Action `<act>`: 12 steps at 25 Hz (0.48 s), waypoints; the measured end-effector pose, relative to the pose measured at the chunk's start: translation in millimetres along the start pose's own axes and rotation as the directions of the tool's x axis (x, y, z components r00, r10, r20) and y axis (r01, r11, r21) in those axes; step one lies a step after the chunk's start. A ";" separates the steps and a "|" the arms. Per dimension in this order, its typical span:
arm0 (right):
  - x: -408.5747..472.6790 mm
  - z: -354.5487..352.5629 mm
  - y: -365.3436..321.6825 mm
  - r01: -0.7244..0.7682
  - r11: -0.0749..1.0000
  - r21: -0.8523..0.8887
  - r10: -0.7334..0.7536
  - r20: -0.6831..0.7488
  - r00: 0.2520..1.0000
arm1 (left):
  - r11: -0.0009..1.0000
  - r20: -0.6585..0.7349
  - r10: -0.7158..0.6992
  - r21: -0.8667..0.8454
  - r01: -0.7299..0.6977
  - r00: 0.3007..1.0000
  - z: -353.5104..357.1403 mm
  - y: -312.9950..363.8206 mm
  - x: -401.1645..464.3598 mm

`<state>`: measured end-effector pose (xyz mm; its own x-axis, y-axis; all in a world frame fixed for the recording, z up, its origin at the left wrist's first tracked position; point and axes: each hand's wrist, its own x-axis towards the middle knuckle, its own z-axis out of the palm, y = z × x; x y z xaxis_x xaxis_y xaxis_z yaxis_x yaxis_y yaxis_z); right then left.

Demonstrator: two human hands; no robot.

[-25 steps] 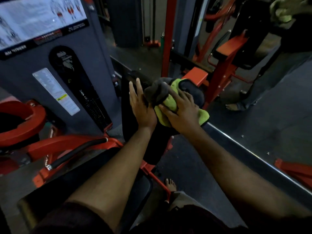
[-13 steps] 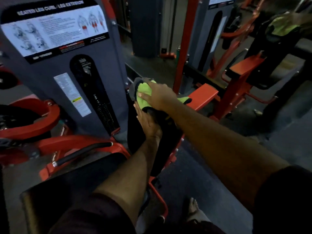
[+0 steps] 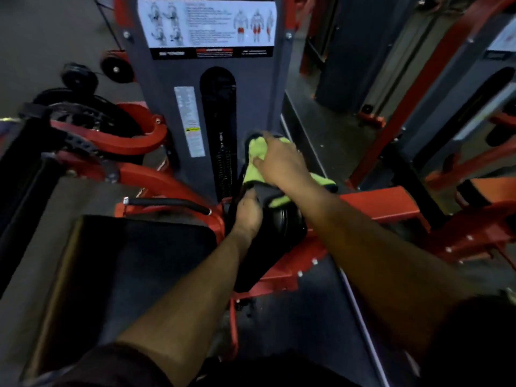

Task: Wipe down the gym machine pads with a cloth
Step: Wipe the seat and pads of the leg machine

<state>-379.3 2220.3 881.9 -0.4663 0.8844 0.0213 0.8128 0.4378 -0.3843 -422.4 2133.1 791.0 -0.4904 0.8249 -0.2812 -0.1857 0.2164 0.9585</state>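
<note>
Since half a second ago the right hand (image 3: 282, 163) has slid the cloth (image 3: 255, 148) further along the top end of the upright black pad (image 3: 265, 247), and the head has turned so the instruction placard (image 3: 206, 26) now sits straight ahead. That hand lies flat and spread over the green cloth, pressing it onto the pad's upper end. The left hand (image 3: 248, 213) cups the pad's near side just below, fingers curled against it, steadying it. Wiping of this pad is under way, probably at its top edge. Next the cloth likely needs drawing down the pad's face toward the red frame (image 3: 377, 202), with the left hand shifting clear. The wide seat pad (image 3: 134, 263) beside it looks untouched.
</note>
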 end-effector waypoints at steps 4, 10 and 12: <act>49.2 -7.1 -10.0 -0.046 0.998 0.040 0.043 0.066 0.997 | 0.982 -0.021 0.174 -0.069 -0.175 0.985 -10.8 -43.5 26.4; 11.9 -12.3 8.3 0.011 0.997 0.078 -0.022 0.140 0.990 | 0.972 -0.007 -0.041 -0.234 0.038 0.999 -8.3 -12.3 -30.4; -20.3 -14.9 17.5 -0.020 0.993 0.117 0.001 0.163 0.987 | 0.976 -0.007 -0.086 -0.203 0.083 0.996 -10.1 -18.7 -30.5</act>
<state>-350.4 2212.4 888.5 -0.5163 0.8466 -0.1292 0.7756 0.3982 -0.4897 -412.7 2098.6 781.2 -0.4784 0.7997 -0.3627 -0.3947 0.1732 0.9023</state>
